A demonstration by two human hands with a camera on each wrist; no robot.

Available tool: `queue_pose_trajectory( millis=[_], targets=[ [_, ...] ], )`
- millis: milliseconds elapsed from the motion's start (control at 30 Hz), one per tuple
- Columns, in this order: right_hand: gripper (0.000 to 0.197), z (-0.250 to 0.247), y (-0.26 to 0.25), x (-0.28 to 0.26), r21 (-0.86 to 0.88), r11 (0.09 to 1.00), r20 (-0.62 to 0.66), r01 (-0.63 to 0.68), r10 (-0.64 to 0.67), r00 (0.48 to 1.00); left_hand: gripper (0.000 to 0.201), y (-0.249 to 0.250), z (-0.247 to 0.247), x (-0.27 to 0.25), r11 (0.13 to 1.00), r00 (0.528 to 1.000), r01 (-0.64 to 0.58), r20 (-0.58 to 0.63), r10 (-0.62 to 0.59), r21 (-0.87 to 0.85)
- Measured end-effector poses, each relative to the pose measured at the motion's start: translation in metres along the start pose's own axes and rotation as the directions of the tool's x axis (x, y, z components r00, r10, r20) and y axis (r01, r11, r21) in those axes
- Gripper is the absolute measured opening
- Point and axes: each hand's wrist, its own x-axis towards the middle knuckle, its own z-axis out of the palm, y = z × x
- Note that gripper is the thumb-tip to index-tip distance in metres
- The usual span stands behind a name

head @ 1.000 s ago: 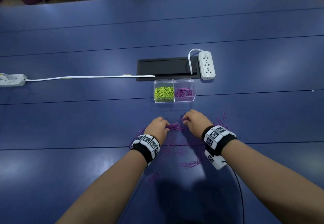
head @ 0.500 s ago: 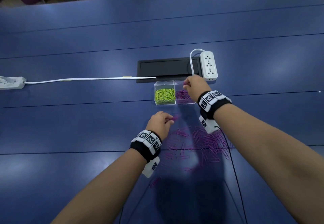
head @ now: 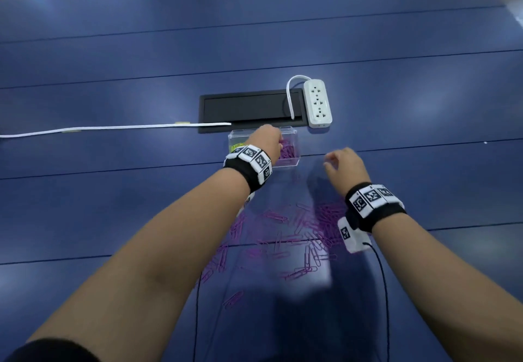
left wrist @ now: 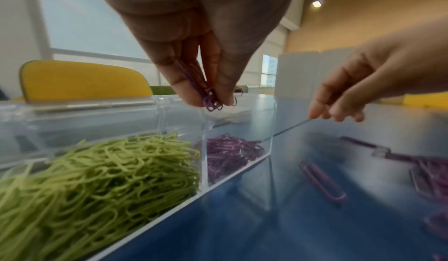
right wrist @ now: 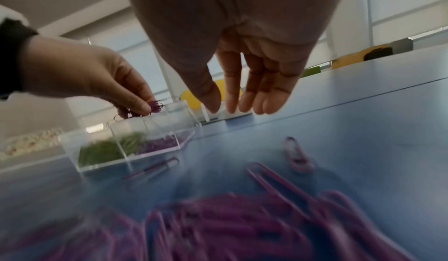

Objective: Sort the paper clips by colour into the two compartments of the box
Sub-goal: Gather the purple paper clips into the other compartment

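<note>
A clear two-compartment box [head: 291, 130] stands beyond the pile, with green clips [left wrist: 109, 169] in its left compartment and purple clips [left wrist: 230, 150] in its right one. My left hand [head: 278, 143] hovers over the right compartment and pinches a few purple clips [left wrist: 212, 103] between thumb and fingers. To the right of the box my right hand [head: 332, 160] hangs above the table, fingers [right wrist: 266, 104] relaxed and holding nothing. Several loose purple clips [head: 283, 234] lie scattered on the blue table [head: 113, 206] near me. No green clips show among them.
Just behind the box are a white power strip [head: 317, 104] and a black cable hatch [head: 249, 109]. A white cable [head: 113, 128] runs off to the left. Thin black wires [head: 382, 276] trail from my wristbands. A yellow chair [left wrist: 80, 79] stands past the table's far edge.
My left hand has carried purple clips from the pile up to the box. My right hand has drawn back from the box to the right and is now empty.
</note>
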Motion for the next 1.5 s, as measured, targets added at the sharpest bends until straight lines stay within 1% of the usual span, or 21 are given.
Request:
queue_pose_trajectory(
  millis=[100, 200, 267, 367, 400, 433, 500, 533, 600, 667, 700, 767, 800, 867, 967, 1100, 1233, 1300, 1367, 1433, 1500],
  targets=[
    [0.039, 0.003, 0.025, -0.023, -0.148, 0.984, 0.092, -0.099, 0.114, 0.989, 0.017, 0.004, 0.01, 0.009, 0.987, 0.996, -0.042, 0.087, 0.029, 0.157],
    [0.048, 0.012, 0.031, -0.044, -0.225, 0.968, 0.12, -0.111, 0.141, 0.983, 0.021, 0.006, 0.017, 0.006, 0.978, 0.991, -0.063, 0.132, 0.037, 0.198],
    [0.053, 0.02, 0.031, -0.054, -0.225, 0.97, 0.134, -0.089, 0.121, 0.984, 0.026, 0.006, 0.016, -0.003, 0.986, 0.994, -0.082, 0.084, 0.07, 0.147],
    [0.063, 0.03, 0.027, -0.065, -0.219, 0.976, 0.157, 0.009, 0.026, 0.987, 0.03, 0.006, 0.016, -0.036, 0.992, 0.988, -0.125, -0.092, 0.127, 0.021],
    [0.067, 0.033, 0.026, -0.068, -0.213, 0.976, 0.177, 0.046, -0.008, 0.984, 0.029, 0.006, 0.021, -0.051, 0.992, 0.985, -0.124, -0.125, 0.121, -0.023],
    [0.072, 0.034, 0.024, -0.07, -0.205, 0.975, 0.198, 0.081, -0.039, 0.979, 0.027, 0.005, 0.027, -0.065, 0.991, 0.987, -0.116, -0.123, 0.108, -0.062],
    [0.08, 0.037, 0.022, -0.073, -0.179, 0.974, 0.248, 0.141, -0.094, 0.964, 0.03, 0.002, 0.046, -0.09, 0.993, 0.997, -0.069, -0.028, 0.067, -0.099],
    [0.083, 0.039, 0.021, -0.074, -0.158, 0.974, 0.269, 0.164, -0.117, 0.956, 0.035, -0.001, 0.056, -0.1, 0.995, 0.998, -0.035, 0.039, 0.038, -0.091],
    [0.092, 0.041, 0.019, -0.077, -0.12, 0.979, 0.275, 0.166, -0.128, 0.953, 0.054, -0.005, 0.073, -0.115, 0.998, 0.99, 0.017, 0.138, -0.01, -0.054],
    [0.099, 0.041, 0.019, -0.08, -0.193, 0.972, 0.253, 0.137, -0.086, 0.964, 0.068, -0.008, 0.085, -0.124, 0.999, 0.986, 0.038, 0.163, -0.033, -0.025],
    [0.099, 0.041, 0.018, -0.082, -0.26, 0.958, 0.24, 0.12, -0.056, 0.969, 0.068, -0.008, 0.088, -0.126, 0.999, 0.987, 0.036, 0.156, -0.033, -0.015],
    [0.087, 0.041, 0.017, -0.086, -0.334, 0.938, 0.226, 0.095, -0.018, 0.974, 0.057, -0.008, 0.092, -0.128, 1.0, 0.991, 0.018, 0.136, -0.017, -0.006],
    [0.077, 0.042, 0.017, -0.088, -0.32, 0.943, 0.225, 0.093, -0.019, 0.974, 0.049, -0.008, 0.093, -0.128, 1.0, 0.992, 0.008, 0.129, -0.007, -0.008],
    [0.055, 0.044, 0.017, -0.09, -0.24, 0.966, 0.22, 0.098, -0.045, 0.975, 0.035, -0.006, 0.095, -0.127, 1.0, 0.992, -0.013, 0.126, 0.014, -0.01],
    [0.035, 0.047, 0.016, -0.09, -0.17, 0.98, 0.21, 0.106, -0.069, 0.975, 0.026, -0.003, 0.097, -0.125, 0.999, 0.99, -0.037, 0.138, 0.035, 0.013],
    [0.026, 0.045, 0.012, -0.086, -0.169, 0.979, 0.215, 0.115, -0.077, 0.973, 0.022, 0.0, 0.098, -0.123, 0.999, 0.99, -0.017, 0.141, 0.012, 0.035],
    [0.022, 0.036, 0.007, -0.074, -0.108, 0.991, 0.259, 0.077, -0.046, 0.965, 0.017, -0.001, 0.097, -0.124, 0.999, 0.99, 0.043, 0.136, -0.042, -0.006],
    [0.016, 0.03, 0.002, -0.066, -0.012, 1.0, 0.253, 0.007, -0.003, 0.968, 0.015, -0.004, 0.095, -0.125, 0.996, 0.987, 0.075, 0.145, -0.067, -0.053],
    [0.007, 0.024, -0.005, -0.055, 0.131, 0.989, 0.235, -0.069, 0.036, 0.971, 0.014, -0.007, 0.091, -0.124, 0.984, 0.982, 0.134, 0.148, -0.116, -0.114],
    [0.002, 0.015, -0.018, -0.04, 0.286, 0.952, 0.228, -0.108, 0.042, 0.973, 0.011, -0.011, 0.088, -0.124, 0.963, 0.976, 0.197, 0.134, -0.174, -0.185],
    [0.003, 0.005, -0.034, -0.023, 0.41, 0.905, 0.207, -0.113, 0.028, 0.978, 0.009, -0.014, 0.085, -0.124, 0.936, 0.968, 0.246, 0.114, -0.223, -0.252]
  ],
)
